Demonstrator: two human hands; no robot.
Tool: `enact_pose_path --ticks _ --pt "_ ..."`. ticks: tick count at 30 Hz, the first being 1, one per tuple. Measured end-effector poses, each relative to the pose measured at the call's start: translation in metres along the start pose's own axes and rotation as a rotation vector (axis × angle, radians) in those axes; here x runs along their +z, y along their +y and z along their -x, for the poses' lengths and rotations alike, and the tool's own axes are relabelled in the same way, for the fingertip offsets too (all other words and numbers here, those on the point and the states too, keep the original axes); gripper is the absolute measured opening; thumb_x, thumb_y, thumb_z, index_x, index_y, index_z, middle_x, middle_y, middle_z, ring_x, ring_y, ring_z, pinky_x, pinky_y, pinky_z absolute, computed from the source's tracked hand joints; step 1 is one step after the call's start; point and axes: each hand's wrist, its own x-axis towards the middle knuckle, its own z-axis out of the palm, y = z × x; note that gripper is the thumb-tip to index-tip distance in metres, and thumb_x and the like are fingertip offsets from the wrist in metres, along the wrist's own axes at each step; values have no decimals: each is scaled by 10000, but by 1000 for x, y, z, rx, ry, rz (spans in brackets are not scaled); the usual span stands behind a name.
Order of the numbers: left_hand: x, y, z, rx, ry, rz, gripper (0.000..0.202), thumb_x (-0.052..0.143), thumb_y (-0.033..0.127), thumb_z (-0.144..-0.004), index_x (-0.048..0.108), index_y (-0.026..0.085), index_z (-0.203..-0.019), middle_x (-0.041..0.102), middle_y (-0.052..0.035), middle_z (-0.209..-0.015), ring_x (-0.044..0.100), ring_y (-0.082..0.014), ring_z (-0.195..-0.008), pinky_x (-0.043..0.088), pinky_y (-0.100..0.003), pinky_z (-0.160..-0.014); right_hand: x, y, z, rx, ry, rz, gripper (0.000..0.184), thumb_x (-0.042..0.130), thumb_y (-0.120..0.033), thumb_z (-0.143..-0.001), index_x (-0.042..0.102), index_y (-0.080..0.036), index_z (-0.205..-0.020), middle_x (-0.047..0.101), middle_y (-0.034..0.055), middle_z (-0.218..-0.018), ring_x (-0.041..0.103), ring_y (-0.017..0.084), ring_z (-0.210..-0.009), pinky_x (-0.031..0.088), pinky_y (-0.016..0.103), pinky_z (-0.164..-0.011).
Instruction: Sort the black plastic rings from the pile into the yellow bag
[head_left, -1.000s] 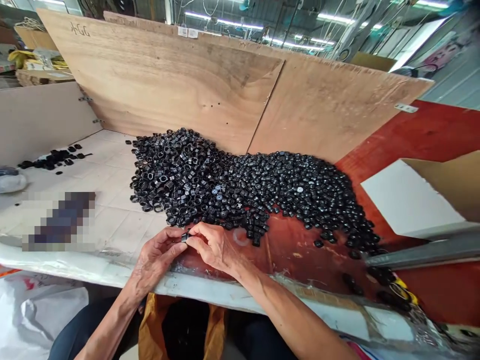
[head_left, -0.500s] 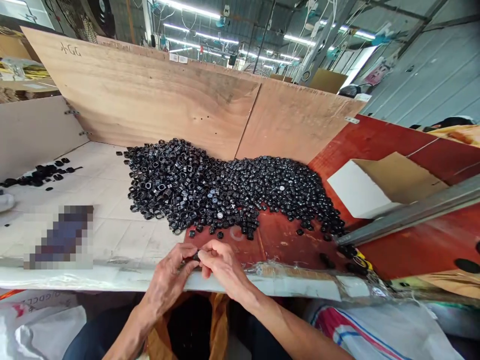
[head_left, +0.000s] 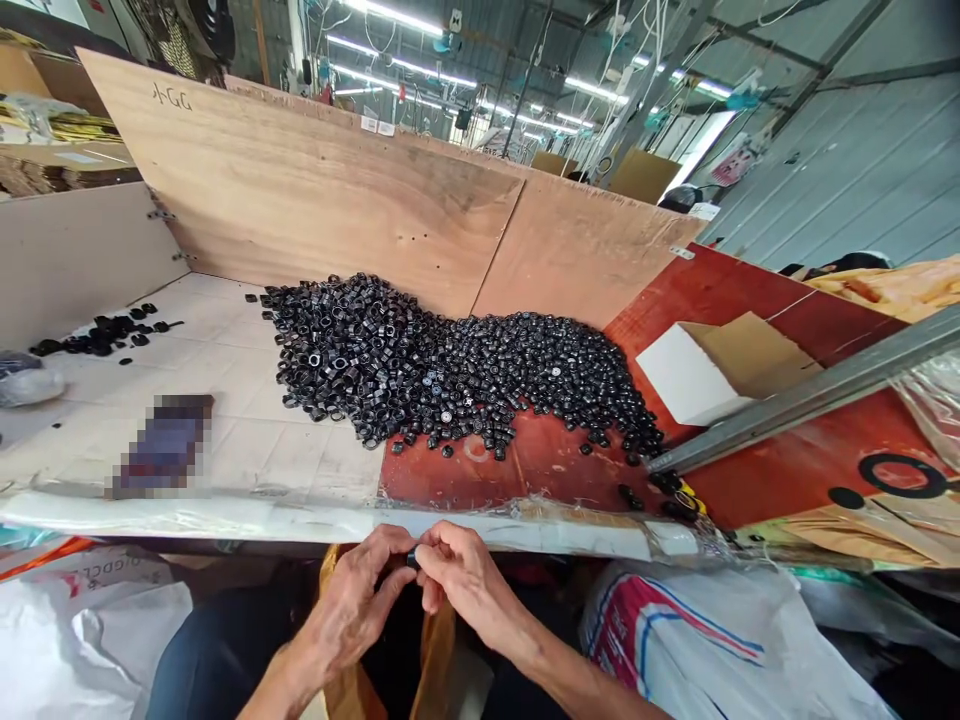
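Observation:
A small black ring (head_left: 412, 558) is pinched between my left hand (head_left: 356, 598) and my right hand (head_left: 466, 582), and my fingers hide most of it. Both hands are just below the table's taped front edge (head_left: 330, 522), over my lap. Beyond that edge spreads a large heap of similar black rings (head_left: 450, 385), a few with pale or blue centres. The heap lies across the white and red work surfaces, and neither hand touches it.
Plywood boards (head_left: 300, 190) stand behind the heap. A smaller group of black parts (head_left: 101, 333) lies at the left, and a pixelated object (head_left: 165, 447) lies nearer. A metal rail (head_left: 795, 405) and a white box (head_left: 686, 375) sit right. Woven sacks (head_left: 712, 640) sit below the edge.
Both hands have moved down and towards me, from above the table to below its front edge. They keep the black ring between them. The view has tilted upward and turned slightly.

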Motion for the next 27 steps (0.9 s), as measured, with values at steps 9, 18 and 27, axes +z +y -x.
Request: enact_pose_path --ticks 9,18,27 --pt "-59 -43 -81 -40 497 -730 554 745 388 -855 617 160 -1344 595 -207 -1370 643 -376 -1196 548 -548 -1028 -35 5 -82 -565 541 735 345 682 -166 -851 686 -172 -1196 639 134 -1103 679 289 -972 595 422 -866" --pt "-56 -87 -131 35 193 -985 796 815 511 -846 561 201 -1535 382 -273 -1633 291 -580 -1528 353 -728 -1171 -8 -4 -131 -740 335 820 189 587 -208 -1032 715 -213 -1171 564 118 -1271 683 214 -938 616 363 -867" --pt "-19 -78 -114 139 171 -919 633 659 470 -975 542 149 -1509 402 -269 -1622 324 -501 -1532 378 -701 -1164 -36 24 -117 -818 334 695 76 651 -192 -1008 700 -186 -1067 606 127 -1193 688 235 -979 619 376 -890"
